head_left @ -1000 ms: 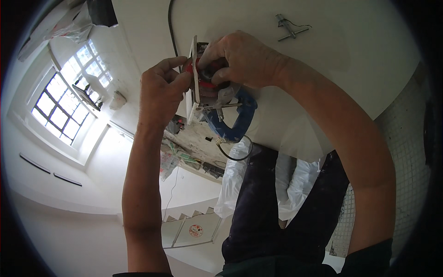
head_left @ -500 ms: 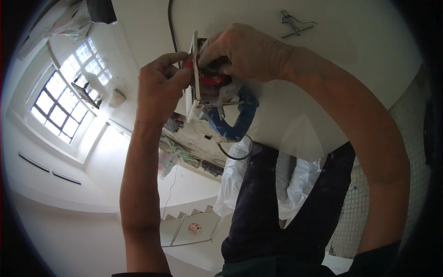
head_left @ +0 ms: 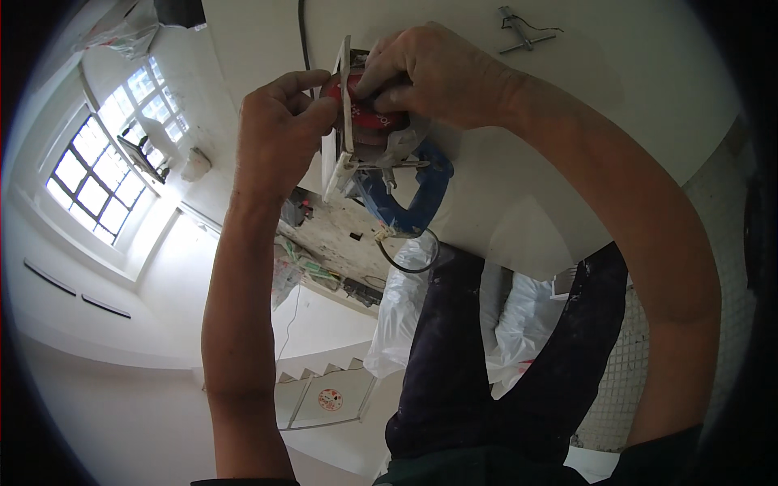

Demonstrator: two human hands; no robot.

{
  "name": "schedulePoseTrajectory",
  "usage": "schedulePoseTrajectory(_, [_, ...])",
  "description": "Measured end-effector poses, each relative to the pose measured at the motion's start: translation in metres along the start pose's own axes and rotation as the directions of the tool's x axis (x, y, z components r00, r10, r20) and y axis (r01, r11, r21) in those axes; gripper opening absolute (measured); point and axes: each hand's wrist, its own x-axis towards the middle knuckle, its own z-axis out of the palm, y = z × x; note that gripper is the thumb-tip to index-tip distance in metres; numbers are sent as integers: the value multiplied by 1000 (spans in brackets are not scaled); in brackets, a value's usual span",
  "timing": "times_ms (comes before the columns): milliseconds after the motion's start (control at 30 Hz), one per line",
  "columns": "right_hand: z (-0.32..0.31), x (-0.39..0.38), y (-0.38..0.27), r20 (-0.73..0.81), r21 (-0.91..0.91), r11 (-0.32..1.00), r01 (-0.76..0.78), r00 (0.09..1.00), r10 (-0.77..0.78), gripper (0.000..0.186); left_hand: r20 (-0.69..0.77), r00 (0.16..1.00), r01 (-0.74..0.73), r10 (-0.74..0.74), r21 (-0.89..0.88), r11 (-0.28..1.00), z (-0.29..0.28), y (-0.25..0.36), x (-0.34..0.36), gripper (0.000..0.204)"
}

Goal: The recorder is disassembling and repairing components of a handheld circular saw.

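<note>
A handheld circular saw with a blue handle [head_left: 421,202] stands on the pale tabletop, its flat base plate [head_left: 346,121] turned upright towards my left. A red disc blade [head_left: 374,116] sits in it and pokes through the plate. My left hand [head_left: 279,134] pinches the blade's edge between thumb and fingers on the near-left side of the plate. From the other side my right hand [head_left: 458,77] has its bent fingers and thumb at the middle of the disc. Whether a small part is between them is hidden.
A T-handled metal key [head_left: 523,36] lies on the tabletop [head_left: 616,97] beyond my right hand. A black cable [head_left: 305,49] runs along the far side. Plastic-wrapped bundles [head_left: 523,320] lie below, by my legs. Tools and bags [head_left: 324,275] are on the floor left of the table.
My right fingertips and thumb have shifted slightly on the disc, and more of its red face shows. My left hand keeps its pinch. The whole view has tilted a little.
</note>
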Motion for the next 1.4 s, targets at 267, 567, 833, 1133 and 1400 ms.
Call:
schedulePoseTrajectory(267, [6, -5, 9, -171, -91, 972, 219, 958, -232, 27, 7, 997, -78, 78, 10, 997, 2, -4, 3, 43])
schedulePoseTrajectory(567, [-6, -5, -11, -14, 9, 1000, -28, 1000, 28, 34, -37, 988, -152, 150, -40, 988, 4, -15, 7, 42])
schedulePoseTrajectory(833, [-13, -6, 0, 57, 610, 772, -176, 982, 179, 28, -60, 969, -242, 239, -50, 969, 9, -16, 5, 45])
schedulePoseTrajectory(1133, [-3, -19, 29, 29, 827, 548, -126, 983, 183, 32, -130, 950, -280, 283, 42, 959, 11, -20, 10, 38])
schedulePoseTrajectory(1400, [-8, -18, 31, 4, 820, 556, -134, 973, 229, 31, -20, 974, -225, 228, 100, 969, 8, -16, 9, 43])
